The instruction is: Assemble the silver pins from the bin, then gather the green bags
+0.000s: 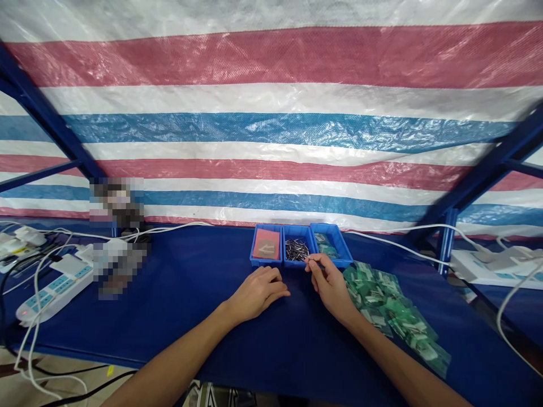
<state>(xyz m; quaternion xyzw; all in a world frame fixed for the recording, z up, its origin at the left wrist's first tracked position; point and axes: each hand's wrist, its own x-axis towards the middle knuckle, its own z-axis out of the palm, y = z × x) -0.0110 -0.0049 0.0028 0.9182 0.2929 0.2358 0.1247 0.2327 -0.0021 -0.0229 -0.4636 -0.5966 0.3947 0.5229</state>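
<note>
My left hand rests palm down on the blue table, just in front of the left bin. Its fingers are loosely bent, the thumb stands apart, and no object shows in it. At the front edge of the middle blue bin, my right hand has thumb and fingertips pinched together; whatever they hold is too small to make out. Many small dark metal pieces, like screws or pins, fill that bin. The left blue bin contains a pink packet. Green-tinted bags lie in the right bin.
Beside my right forearm spreads a pile of small green plastic bags. Power strips with cables lie at left and right. A striped tarp hangs behind the table, between blue metal posts.
</note>
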